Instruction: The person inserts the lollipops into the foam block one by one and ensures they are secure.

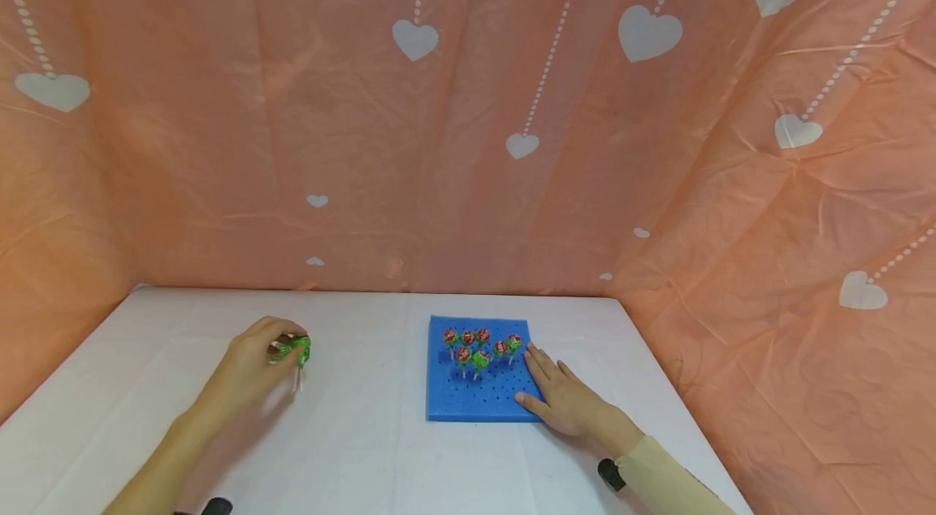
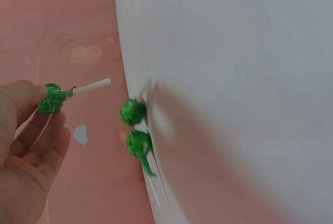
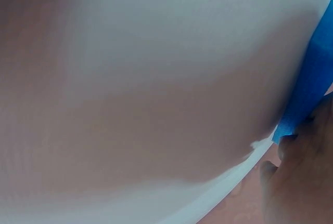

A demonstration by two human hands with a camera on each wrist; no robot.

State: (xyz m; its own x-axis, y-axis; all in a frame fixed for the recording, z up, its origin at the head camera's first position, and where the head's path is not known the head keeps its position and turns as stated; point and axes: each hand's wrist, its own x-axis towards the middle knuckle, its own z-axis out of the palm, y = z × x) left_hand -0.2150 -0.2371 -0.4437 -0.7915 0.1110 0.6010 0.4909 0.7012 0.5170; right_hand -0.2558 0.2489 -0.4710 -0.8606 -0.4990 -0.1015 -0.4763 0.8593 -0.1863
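My left hand (image 1: 256, 357) pinches a green-wrapped lollipop (image 2: 51, 98) by its head between thumb and fingers, its white stick pointing away from the palm. In the left wrist view two more green lollipops (image 2: 138, 143) lie on the white table beyond that hand. A blue foam block (image 1: 457, 397) dotted with small holes stands to the right. Several lollipops (image 1: 479, 359) with red or green wrappers are upright in its holes, toward the back. My right hand (image 1: 563, 397) rests on the block's right edge, fingers extended and thumb spread over the front part.
The white-covered table (image 1: 351, 450) runs back to an orange curtain (image 1: 351, 133) printed with pale hearts, which also encloses both sides. A stretch of tabletop lies between the left hand and the foam block. Black wrist straps (image 1: 610, 474) show near the forearms.
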